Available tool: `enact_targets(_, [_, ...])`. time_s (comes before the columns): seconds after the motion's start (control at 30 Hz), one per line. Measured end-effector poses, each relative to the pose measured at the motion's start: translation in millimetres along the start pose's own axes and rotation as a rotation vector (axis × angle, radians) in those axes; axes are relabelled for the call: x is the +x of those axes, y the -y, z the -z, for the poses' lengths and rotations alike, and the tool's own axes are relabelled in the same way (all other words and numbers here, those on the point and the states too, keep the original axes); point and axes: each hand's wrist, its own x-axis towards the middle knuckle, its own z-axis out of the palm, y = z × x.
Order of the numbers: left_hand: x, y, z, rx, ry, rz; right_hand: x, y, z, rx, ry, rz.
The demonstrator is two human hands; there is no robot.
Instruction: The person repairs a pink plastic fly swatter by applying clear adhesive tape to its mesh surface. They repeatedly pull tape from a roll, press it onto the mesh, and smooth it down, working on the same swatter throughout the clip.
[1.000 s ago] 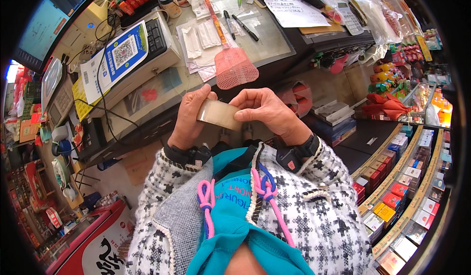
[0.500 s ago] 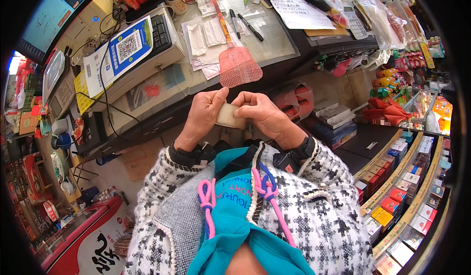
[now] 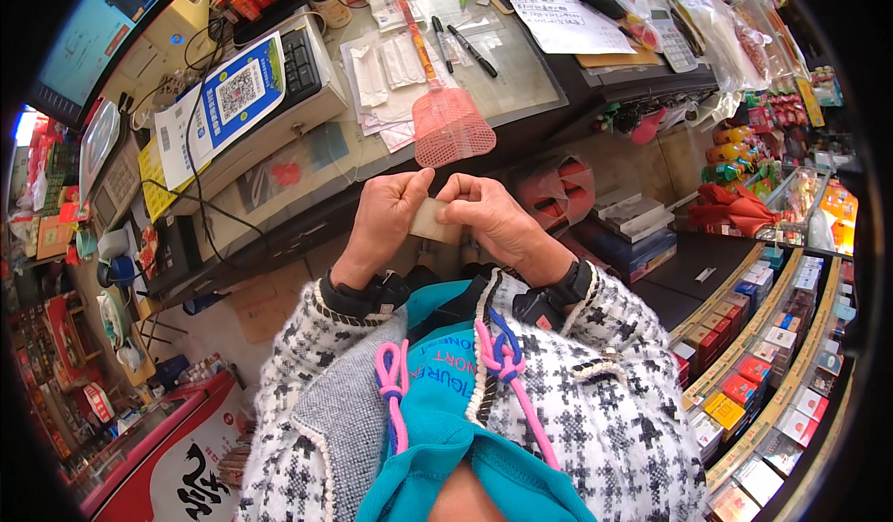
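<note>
Small tan card (image 3: 435,221) held between both hands at chest height, just below the worktop (image 3: 521,103) edge; left hand (image 3: 386,220) pinches its left end, right hand (image 3: 493,220) its right end, fingers closed on it; long axis runs left–right across the body; both hands equally near (touching); card mostly hidden by fingers, face unreadable; pink fly swatter (image 3: 451,127) lies just above, apart

Tan card (image 3: 434,221), red swatter (image 3: 452,127), b/w checked sleeves (image 3: 595,401).
</note>
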Motion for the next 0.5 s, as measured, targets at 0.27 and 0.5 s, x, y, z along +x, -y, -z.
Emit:
enact_targets(0.27, [-0.5, -3.2, -4.0, 0.066, -0.051, -0.033, -1.0, 3.1, -1.2, -0.010, -0.006, 0.007])
enact_targets(0.5, [-0.1, -3.2, -4.1, 0.078, -0.065, -0.015, 0.5, 0.7, 0.1, 0.015, 0.007, 0.041])
